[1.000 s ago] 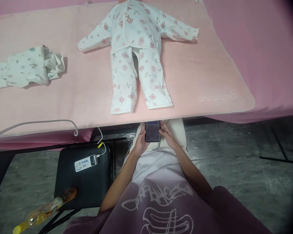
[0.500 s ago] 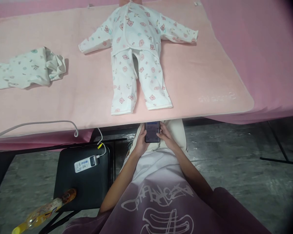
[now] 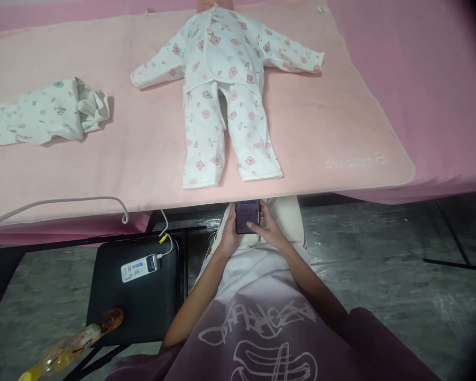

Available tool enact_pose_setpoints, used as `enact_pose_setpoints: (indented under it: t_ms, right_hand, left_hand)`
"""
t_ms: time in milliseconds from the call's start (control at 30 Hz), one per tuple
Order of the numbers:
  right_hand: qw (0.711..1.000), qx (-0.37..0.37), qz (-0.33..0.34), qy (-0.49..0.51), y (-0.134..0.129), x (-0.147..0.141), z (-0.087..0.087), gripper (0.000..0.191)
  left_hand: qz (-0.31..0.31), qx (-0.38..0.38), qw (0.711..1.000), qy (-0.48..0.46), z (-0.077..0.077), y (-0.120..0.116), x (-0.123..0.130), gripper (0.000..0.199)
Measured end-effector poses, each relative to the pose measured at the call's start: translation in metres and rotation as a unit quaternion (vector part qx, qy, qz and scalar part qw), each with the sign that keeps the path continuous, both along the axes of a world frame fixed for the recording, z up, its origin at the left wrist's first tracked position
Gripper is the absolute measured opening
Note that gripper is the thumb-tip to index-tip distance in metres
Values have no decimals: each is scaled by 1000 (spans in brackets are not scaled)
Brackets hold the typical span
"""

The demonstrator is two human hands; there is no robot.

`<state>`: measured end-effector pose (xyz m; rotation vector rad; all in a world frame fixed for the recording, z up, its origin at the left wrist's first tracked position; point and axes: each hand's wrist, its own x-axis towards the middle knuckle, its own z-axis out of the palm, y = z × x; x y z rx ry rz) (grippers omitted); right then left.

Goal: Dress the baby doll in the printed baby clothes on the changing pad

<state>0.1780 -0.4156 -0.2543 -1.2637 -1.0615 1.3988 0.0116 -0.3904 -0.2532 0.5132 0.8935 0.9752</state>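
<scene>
A dark smartphone (image 3: 246, 214) with its screen lit is held over my lap, just below the table's near edge. My left hand (image 3: 230, 233) grips its left side. My right hand (image 3: 270, 228) wraps its right side, with the thumb lying over the lower part of the screen. On the table in front, a white baby outfit (image 3: 232, 69) printed with pink bears lies spread out, its long sleeves stretched sideways and both trouser legs pointing towards me. Something skin-toned shows at its collar, cut off by the top of the view.
A pink mat (image 3: 321, 121) covers the table. Crumpled white printed cloth (image 3: 51, 114) lies at the left, and a grey cable (image 3: 75, 200) runs along the near edge. On the black stool (image 3: 143, 307) are a white power bank (image 3: 138, 268) and a bottle (image 3: 75, 344).
My right thumb has moved down and left across the phone's screen. The whole view has shifted slightly; the clothes lie as before.
</scene>
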Motion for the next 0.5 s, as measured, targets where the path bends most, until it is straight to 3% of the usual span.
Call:
enact_pose_setpoints:
  t_ms: [133, 267, 500]
  right_hand:
    - [999, -21, -16, 29, 2, 3, -3, 75]
    - [996, 2, -69, -60, 12, -1, -3, 58]
    - [983, 14, -130, -126, 20, -17, 7, 63]
  left_hand:
    - [52, 44, 992, 102, -2, 5, -1, 64]
    - [76, 53, 982, 162, 0, 17, -7, 57]
    - [63, 84, 965, 242, 1, 26, -7, 38]
